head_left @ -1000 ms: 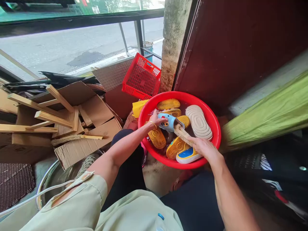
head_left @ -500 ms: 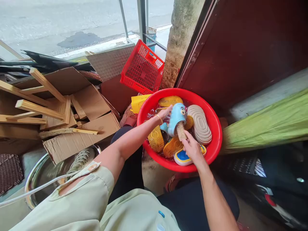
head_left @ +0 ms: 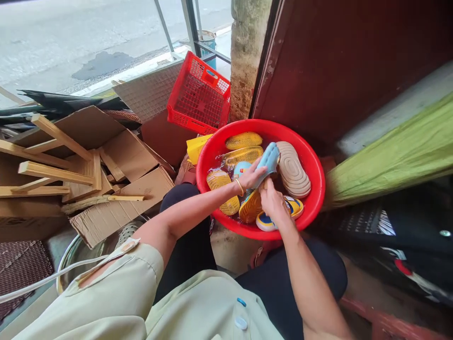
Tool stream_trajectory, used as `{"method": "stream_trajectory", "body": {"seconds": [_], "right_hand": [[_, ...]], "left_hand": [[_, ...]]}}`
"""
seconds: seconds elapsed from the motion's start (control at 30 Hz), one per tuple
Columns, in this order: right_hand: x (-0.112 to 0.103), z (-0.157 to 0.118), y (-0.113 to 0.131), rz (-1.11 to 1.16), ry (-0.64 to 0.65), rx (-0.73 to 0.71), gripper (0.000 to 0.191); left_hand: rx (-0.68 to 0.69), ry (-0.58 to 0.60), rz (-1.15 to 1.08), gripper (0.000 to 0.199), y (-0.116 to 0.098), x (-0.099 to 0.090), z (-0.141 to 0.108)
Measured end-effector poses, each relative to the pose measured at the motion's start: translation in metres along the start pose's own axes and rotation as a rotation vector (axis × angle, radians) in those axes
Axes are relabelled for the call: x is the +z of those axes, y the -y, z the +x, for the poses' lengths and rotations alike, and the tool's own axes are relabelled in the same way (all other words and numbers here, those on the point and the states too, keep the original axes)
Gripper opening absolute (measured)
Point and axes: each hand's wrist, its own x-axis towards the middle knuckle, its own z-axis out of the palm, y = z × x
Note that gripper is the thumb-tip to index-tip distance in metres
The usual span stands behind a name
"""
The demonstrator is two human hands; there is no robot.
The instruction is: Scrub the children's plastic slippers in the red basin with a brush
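Over the red basin (head_left: 320,186), my left hand (head_left: 250,176) grips a light blue slipper (head_left: 269,159) by its near side, tilted up. My right hand (head_left: 272,198) is closed on a scrub brush, whose bristles are mostly hidden inside the slipper. Around them in the water lie yellow textured slippers (head_left: 244,140), an orange-yellow sole (head_left: 250,208), another light blue slipper (head_left: 241,169), and a beige shoe (head_left: 293,170) with its ringed sole up. A blue and yellow shoe (head_left: 294,206) sits below my right hand.
A red plastic crate (head_left: 203,97) leans behind the basin. To the left are a cardboard box (head_left: 134,156) with a wooden stool (head_left: 88,170) upside down, and a metal basin (head_left: 67,257) holding a grey shoe. A green cloth (head_left: 396,160) hangs at right beside a dark red door (head_left: 336,61).
The light blue slipper has been turned, so its face print no longer shows. My right hand has moved up closer to it, pushing the brush inside. The view has shifted slightly.
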Motion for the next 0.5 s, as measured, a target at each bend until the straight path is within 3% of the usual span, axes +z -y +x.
{"method": "stream_trajectory", "body": {"seconds": [0.13, 0.23, 0.37, 0.5], "right_hand": [[-0.003, 0.021, -0.008, 0.193, -0.023, 0.145, 0.048], [-0.006, 0.025, -0.014, 0.390, 0.033, 0.111, 0.044], [-0.009, 0.007, -0.021, 0.514, 0.220, 0.003, 0.057], [-0.005, -0.025, -0.026, 0.417, 0.269, -0.050, 0.065]], "left_hand": [[0.036, 0.016, 0.022, 0.062, 0.003, 0.017, -0.014], [-0.011, 0.042, -0.014, 0.058, -0.001, 0.013, -0.016], [-0.093, 0.032, -0.119, 0.053, -0.009, -0.003, -0.011], [-0.169, -0.017, -0.268, 0.055, -0.015, -0.015, -0.005]]}}
